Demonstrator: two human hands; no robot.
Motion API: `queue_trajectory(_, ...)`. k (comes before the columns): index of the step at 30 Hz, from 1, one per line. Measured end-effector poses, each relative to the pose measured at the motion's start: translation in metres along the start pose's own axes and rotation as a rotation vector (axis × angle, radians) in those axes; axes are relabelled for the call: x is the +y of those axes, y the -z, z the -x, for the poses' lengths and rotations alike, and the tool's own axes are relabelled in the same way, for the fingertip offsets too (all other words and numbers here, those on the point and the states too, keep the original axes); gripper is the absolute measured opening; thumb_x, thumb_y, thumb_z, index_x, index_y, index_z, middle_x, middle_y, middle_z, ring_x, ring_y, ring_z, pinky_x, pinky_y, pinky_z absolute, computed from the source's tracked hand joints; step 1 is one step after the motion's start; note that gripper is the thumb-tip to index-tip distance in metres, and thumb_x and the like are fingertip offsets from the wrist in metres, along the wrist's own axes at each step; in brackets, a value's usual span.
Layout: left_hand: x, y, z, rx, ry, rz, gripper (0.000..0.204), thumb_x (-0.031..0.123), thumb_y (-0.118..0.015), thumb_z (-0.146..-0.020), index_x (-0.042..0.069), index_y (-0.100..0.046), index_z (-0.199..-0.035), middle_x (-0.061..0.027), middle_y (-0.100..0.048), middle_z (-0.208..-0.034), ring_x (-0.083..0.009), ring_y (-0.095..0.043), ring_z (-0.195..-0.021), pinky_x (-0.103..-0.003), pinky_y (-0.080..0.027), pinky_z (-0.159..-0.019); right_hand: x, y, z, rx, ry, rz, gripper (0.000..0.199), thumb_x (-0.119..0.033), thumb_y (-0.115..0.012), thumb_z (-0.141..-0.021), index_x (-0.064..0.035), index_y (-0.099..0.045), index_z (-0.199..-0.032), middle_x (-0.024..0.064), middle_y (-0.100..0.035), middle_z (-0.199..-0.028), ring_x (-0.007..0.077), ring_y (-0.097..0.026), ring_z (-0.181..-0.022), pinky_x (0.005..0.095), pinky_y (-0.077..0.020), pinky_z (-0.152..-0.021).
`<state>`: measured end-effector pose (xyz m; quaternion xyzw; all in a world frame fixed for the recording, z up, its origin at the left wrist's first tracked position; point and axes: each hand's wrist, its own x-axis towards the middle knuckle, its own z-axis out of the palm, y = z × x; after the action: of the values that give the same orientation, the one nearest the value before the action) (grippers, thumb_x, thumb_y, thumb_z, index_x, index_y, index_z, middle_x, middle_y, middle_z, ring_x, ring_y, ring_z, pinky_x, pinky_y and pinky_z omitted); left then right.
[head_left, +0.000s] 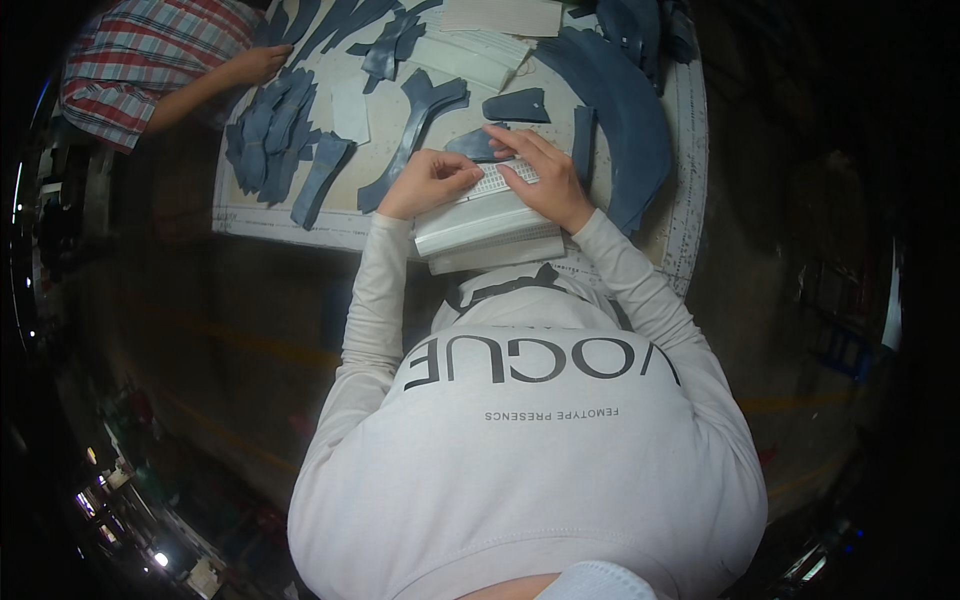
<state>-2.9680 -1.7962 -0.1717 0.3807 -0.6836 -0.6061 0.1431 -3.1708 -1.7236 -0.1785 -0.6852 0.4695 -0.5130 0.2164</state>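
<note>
A white sheet with rows of small dark-printed cells, like labels (492, 180), lies between my hands on a white stack of sheets (480, 222) at the near table edge. My left hand (432, 182) is closed, thumb and forefinger pinched at the sheet's left side; whatever is between the fingertips is too small to make out. Over the sheet's right side, my right hand (545, 178) is open, with its fingers stretched out to the left and its thumb low by the sheet. Just beyond, a blue-grey cut piece (470, 145) lies partly beneath the right fingers.
Blue-grey cut pieces cover much of the table (395, 125): a forked piece (418, 110), a left-hand pile (272, 135) and a large curved stack (630, 130) at right. White sheets (465, 55) lie farther back. Another person's hand (262, 65) rests at the far left edge.
</note>
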Motion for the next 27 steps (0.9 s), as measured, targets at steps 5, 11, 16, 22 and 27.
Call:
queue_trajectory(5, -0.002, -0.0015, -0.0005, 0.01, -0.011, 0.008, 0.02, 0.015, -0.065, -0.089, -0.004, -0.07, -0.091, 0.0006, -0.064, -0.071, -0.0038, -0.054, -0.066, -0.021, -0.044, -0.06, -0.0002, -0.0063, 0.0032, -0.022, 0.136, 0.129, 0.055, 0.008, -0.063, -0.078, -0.0146, -0.059, -0.129, 0.0096, -0.056, -0.11, 0.0221, -0.066, -0.083, 0.0309, -0.0562, -0.072)
queue_trajectory(11, -0.0012, 0.0012, 0.0002, -0.035, 0.026, -0.018, 0.018, 0.013, -0.063, -0.092, -0.003, -0.07, -0.096, 0.0018, -0.066, -0.079, -0.0019, -0.055, -0.073, -0.017, -0.045, -0.065, -0.001, -0.0085, 0.0055, -0.002, 0.025, 0.04, 0.057, 0.009, -0.065, -0.076, -0.0143, -0.058, -0.129, 0.0097, -0.054, -0.109, 0.0217, -0.067, -0.084, 0.0304, -0.0571, -0.071)
queue_trajectory(16, -0.001, -0.0004, 0.0012, -0.031, 0.016, -0.009, 0.017, 0.012, -0.064, -0.091, -0.003, -0.071, -0.096, 0.0011, -0.066, -0.079, -0.0022, -0.055, -0.072, -0.018, -0.045, -0.065, -0.0015, -0.0082, 0.0032, -0.036, 0.027, 0.034, 0.055, 0.01, -0.064, -0.076, -0.0102, -0.06, -0.127, 0.008, -0.053, -0.112, 0.0172, -0.067, -0.086, 0.0272, -0.0559, -0.073)
queue_trajectory(22, -0.0025, -0.0004, 0.0, -0.026, 0.032, -0.023, 0.018, 0.012, -0.064, -0.091, -0.003, -0.072, -0.097, -0.0001, -0.067, -0.079, -0.0025, -0.055, -0.071, -0.018, -0.045, -0.064, 0.0027, -0.0083, 0.0056, -0.078, 0.146, 0.157, 0.062, 0.01, -0.064, -0.077, -0.0177, -0.056, -0.132, 0.0084, -0.053, -0.109, 0.0236, -0.066, -0.085, 0.0335, -0.0575, -0.073)
queue_trajectory(27, -0.0056, -0.0013, -0.0007, -0.027, 0.005, -0.005, 0.018, 0.012, -0.064, -0.091, -0.003, -0.071, -0.096, 0.0004, -0.067, -0.078, -0.0023, -0.054, -0.071, -0.018, -0.044, -0.064, 0.002, -0.0098, 0.0072, -0.047, 0.092, 0.115, 0.064, 0.01, -0.065, -0.075, -0.0177, -0.056, -0.132, 0.0082, -0.052, -0.107, 0.0203, -0.066, -0.085, 0.0302, -0.0562, -0.07)
